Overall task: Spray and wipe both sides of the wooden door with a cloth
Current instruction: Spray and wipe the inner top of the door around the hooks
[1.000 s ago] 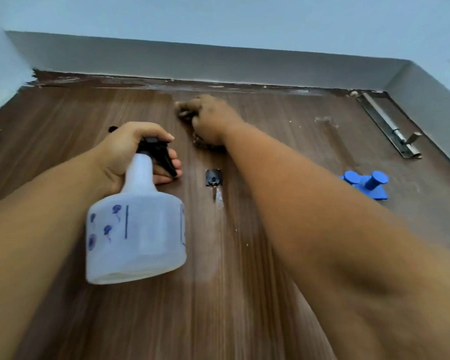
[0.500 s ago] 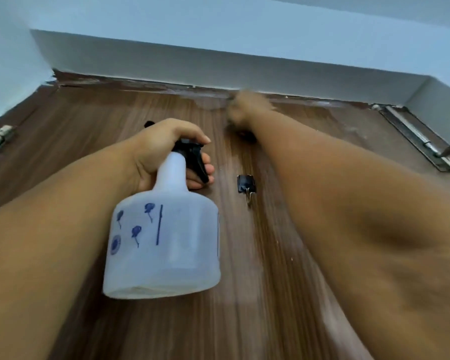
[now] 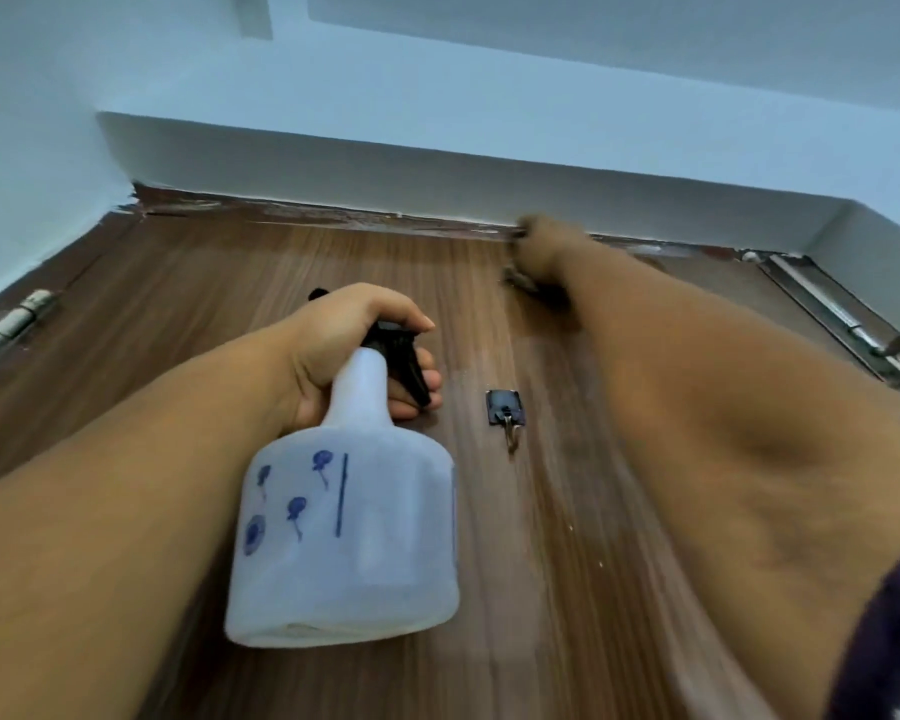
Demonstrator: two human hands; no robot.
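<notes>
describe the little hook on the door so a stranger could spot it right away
Start at the brown wooden door that fills the view. The hook sits mid-door, just right of the spray bottle: a small dark square plate with a metal hook hanging from it.

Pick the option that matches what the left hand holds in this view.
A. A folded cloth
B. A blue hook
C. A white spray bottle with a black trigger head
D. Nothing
C: the left hand wraps round the neck of the white spray bottle, fingers at its black trigger head, while the blurred right hand works a dark cloth near the top of the wooden door.
</notes>
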